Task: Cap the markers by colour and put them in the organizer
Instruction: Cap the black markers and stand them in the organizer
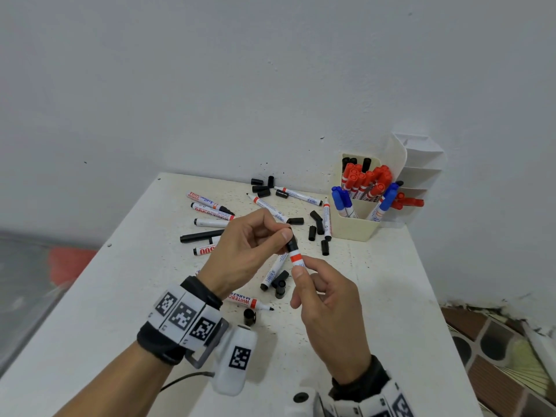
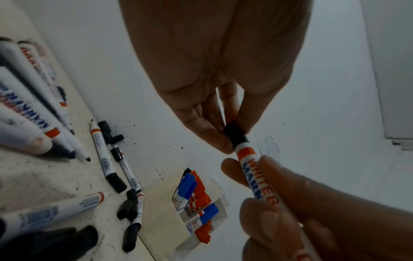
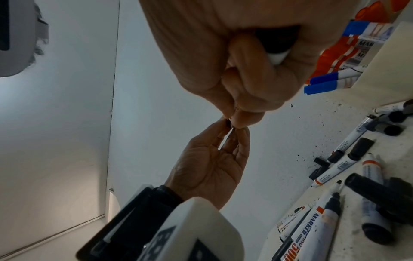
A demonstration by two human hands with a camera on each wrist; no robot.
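Above the table's middle I hold a white whiteboard marker (image 1: 298, 260) with an orange band. My right hand (image 1: 326, 299) grips its barrel (image 2: 257, 178) from below. My left hand (image 1: 255, 251) pinches a black cap (image 1: 291, 244) seated on the marker's tip; the cap (image 2: 236, 135) sits between the thumb and fingertips. In the right wrist view the marker's black end (image 3: 277, 42) shows inside my right hand (image 3: 236, 58). The cream organizer (image 1: 352, 227) stands at the back right with red-, blue- and black-capped markers (image 1: 365, 179) upright in it.
Several uncapped markers (image 1: 210, 210) and loose black caps (image 1: 261, 188) lie scattered over the white table (image 1: 120, 296). A white tiered holder (image 1: 421, 173) stands behind the organizer against the wall. The table's right edge drops to a tiled floor (image 1: 496, 356).
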